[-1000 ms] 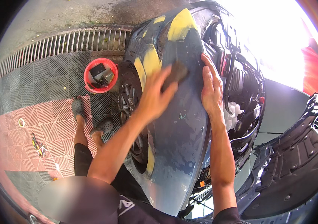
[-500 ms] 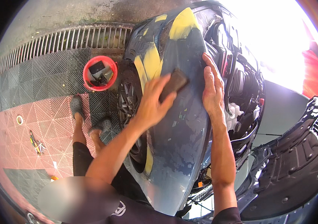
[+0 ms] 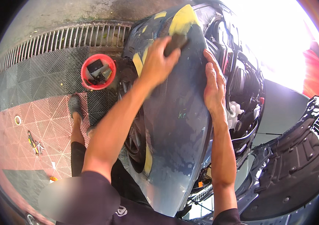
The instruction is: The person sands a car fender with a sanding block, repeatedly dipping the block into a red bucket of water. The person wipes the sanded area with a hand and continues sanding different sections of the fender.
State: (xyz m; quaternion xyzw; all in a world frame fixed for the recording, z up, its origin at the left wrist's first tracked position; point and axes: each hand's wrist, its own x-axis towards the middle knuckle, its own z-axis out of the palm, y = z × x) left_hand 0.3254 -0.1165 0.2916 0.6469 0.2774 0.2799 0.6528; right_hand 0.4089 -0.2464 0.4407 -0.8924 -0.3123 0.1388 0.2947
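Observation:
My left hand (image 3: 158,62) is wrapped round a dark sanding block (image 3: 176,43), slightly blurred by motion. The block lies against the upper part of a car's blue-grey fender (image 3: 174,142), just below a yellow filler patch (image 3: 184,18). My left forearm reaches across the wheel arch, hiding part of the wheel (image 3: 134,146) and of the filler beside it. My right hand (image 3: 215,86) rests along the fender's inner edge by the engine bay, fingers stretched out and holding nothing.
A red bucket (image 3: 82,71) with dark blocks inside stands left of the wheel, near a drain grate (image 3: 84,36). Tape (image 3: 17,120) and hand tools (image 3: 34,143) lie on the tiled floor. The engine bay (image 3: 240,82) is exposed; a raised dark hood (image 3: 294,161) is at right.
My left hand has slid the sanding block up the fender, from the middle toward the upper yellow patch. My right hand stays nearly in place.

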